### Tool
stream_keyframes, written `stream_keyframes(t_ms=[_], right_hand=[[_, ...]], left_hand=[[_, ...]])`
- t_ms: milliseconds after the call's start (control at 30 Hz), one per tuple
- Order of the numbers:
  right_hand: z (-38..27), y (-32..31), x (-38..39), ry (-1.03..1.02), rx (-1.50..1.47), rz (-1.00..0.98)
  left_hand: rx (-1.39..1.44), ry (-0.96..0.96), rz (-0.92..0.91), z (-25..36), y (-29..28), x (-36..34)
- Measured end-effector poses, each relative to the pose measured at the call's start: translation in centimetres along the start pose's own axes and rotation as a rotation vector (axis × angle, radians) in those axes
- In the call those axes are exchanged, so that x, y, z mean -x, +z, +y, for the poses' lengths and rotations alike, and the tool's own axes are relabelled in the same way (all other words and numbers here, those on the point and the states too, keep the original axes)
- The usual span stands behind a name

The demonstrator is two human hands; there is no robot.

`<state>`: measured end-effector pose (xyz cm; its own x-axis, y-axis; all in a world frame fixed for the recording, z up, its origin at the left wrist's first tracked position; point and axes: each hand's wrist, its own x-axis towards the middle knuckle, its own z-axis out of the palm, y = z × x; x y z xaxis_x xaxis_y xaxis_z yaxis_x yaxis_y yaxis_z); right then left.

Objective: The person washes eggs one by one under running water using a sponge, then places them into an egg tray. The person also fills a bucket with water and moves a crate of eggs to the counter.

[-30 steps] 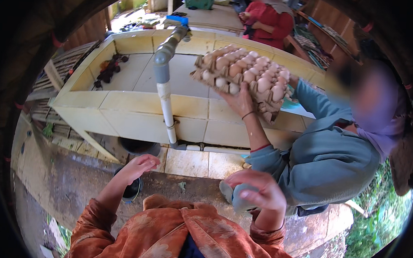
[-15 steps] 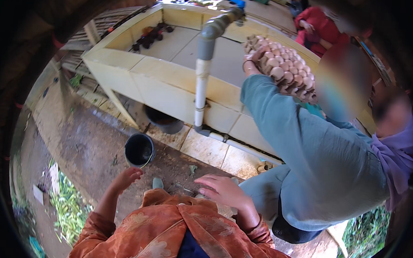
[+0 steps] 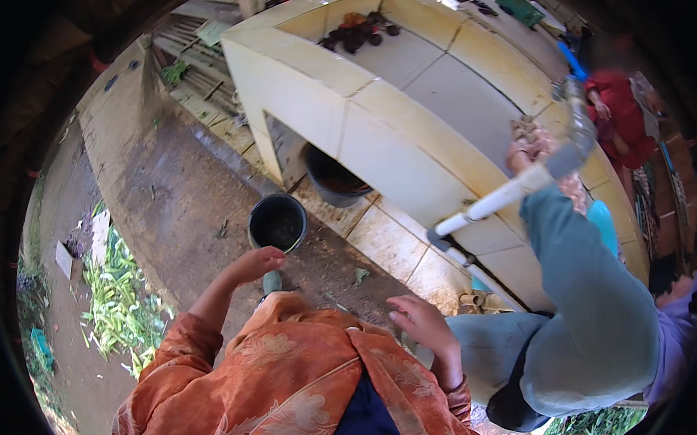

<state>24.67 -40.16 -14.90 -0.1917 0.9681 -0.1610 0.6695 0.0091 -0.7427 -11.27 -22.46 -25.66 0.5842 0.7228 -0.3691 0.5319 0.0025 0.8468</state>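
My left hand [image 3: 258, 265] hangs in the air at the near side of a black bucket [image 3: 277, 222], its fingers loosely stretched and nothing seen in them. The bucket stands on the ground and its inside looks dark; part of its thin handle shows by my fingertips. In front of my body on the right, my right hand [image 3: 426, 322] holds nothing, with its fingers extended. A person in a grey-green sleeve [image 3: 557, 228] reaches over the tiled basin [image 3: 309, 62] with a tray of eggs [image 3: 535, 137], mostly hidden behind a pipe [image 3: 515, 191].
A second dark tub [image 3: 336, 181] sits under the basin. Dark red items [image 3: 358, 33] lie in the basin's far left corner. Pale green leaves [image 3: 119, 304] are heaped on the ground to the left. Another person in red [image 3: 622, 114] is at the far right.
My view has turned, so the basin, pipe and bucket appear farther right. The other person's egg tray now shows only in part behind the pipe. My hands stay empty in front of me.
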Motion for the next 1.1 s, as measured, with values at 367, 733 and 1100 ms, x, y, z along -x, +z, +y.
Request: stream_keyframes(t_ms=[367,733,1100], right_hand=[[-1.9,9.8,-11.9,0.376,-0.124,-0.161],[9.7,20.2,-14.2,0.597,0.018,-0.425],[13.3,20.6,-12.3,0.546,0.063,-0.436]], left_hand=[[0.418,-0.759,0.363,-34.6,-11.7,-7.1],[0.328,-0.908,0.375,-61.3,2.1,-21.9],[0.979,-0.441,0.458,-56.0,3.5,-24.6]])
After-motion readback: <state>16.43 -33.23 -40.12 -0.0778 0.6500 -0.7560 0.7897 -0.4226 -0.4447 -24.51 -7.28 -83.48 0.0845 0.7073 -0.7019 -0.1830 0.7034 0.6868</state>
